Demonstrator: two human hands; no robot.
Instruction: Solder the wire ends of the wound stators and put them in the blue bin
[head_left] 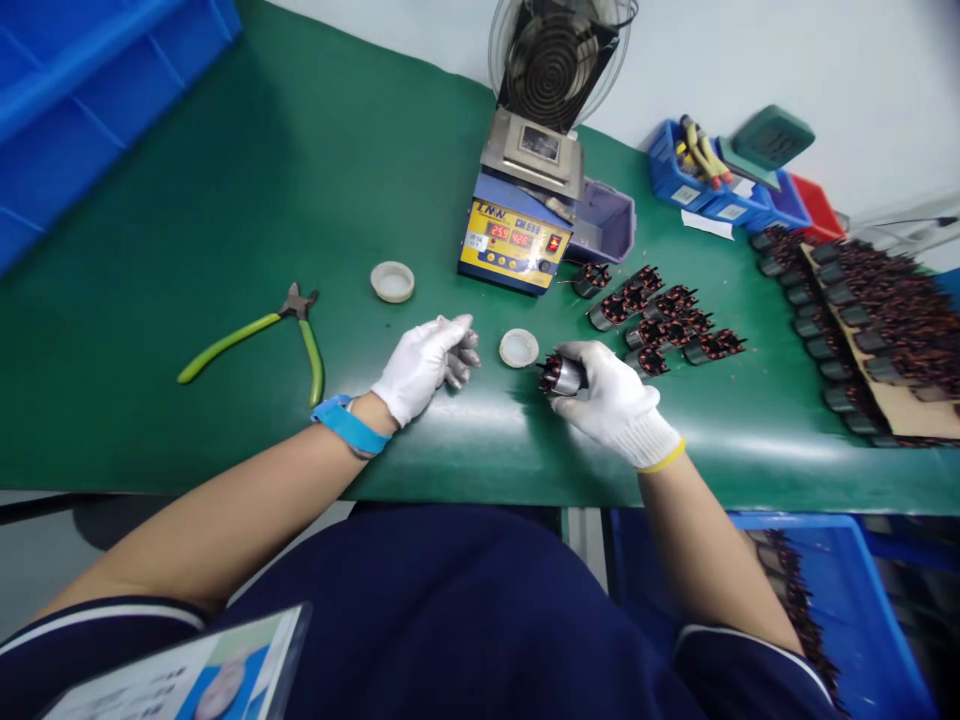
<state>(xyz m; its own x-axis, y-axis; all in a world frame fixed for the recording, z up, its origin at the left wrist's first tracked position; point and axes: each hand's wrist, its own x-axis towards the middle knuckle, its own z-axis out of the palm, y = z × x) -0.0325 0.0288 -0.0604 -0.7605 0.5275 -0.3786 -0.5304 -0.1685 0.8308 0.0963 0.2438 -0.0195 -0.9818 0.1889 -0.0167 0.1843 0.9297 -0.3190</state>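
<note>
My right hand (604, 392), in a white glove with a yellow cuff edge, is closed around a motor stator (564, 375) with a silvery metal body and dark copper-wound end facing left. The stator is just above the green bench. My left hand (435, 363), gloved in white with grey fingertips and a blue wrist strap (351, 424), holds nothing visible; its fingers are loosely bent and apart. Between the hands stands a small white dish (519, 348), and another dish (392, 282) lies beyond my left hand. More stators (667, 325) stand in a cluster right of my right hand.
A yellow-and-blue solder pot (517, 240) with a red display stands at the back, a black fan (553, 70) behind it. Green-handled cutters (296, 330) lie left. Small blue bins (679, 170) line the back right; stacked stators (885, 330) fill the far right. A large blue crate (105, 90) occupies the upper left.
</note>
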